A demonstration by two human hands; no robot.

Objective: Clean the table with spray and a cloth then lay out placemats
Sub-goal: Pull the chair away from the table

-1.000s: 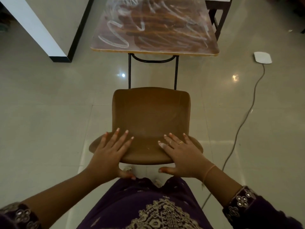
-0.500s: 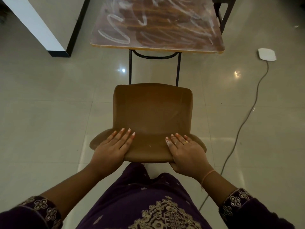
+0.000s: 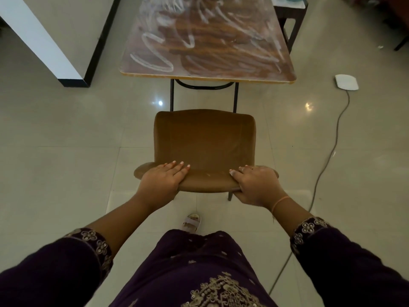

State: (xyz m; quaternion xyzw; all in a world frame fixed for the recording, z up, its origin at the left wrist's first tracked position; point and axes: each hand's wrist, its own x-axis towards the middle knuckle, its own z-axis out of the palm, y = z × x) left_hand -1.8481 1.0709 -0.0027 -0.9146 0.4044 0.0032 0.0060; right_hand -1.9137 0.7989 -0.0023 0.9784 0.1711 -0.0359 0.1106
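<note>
Left hand (image 3: 162,180) and right hand (image 3: 256,185) grip the chair (image 3: 205,138) back (fingers curled over its top). Table (image 3: 208,77) streaked white, no placemats laid: wiping looks unfinished, layout not started.

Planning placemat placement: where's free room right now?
Visible tabletop holds only white smears. Bare floor between it and the chair, and left of the chair. Crowded: left hand and right hand grip the chair back; cable runs along the right.
</note>
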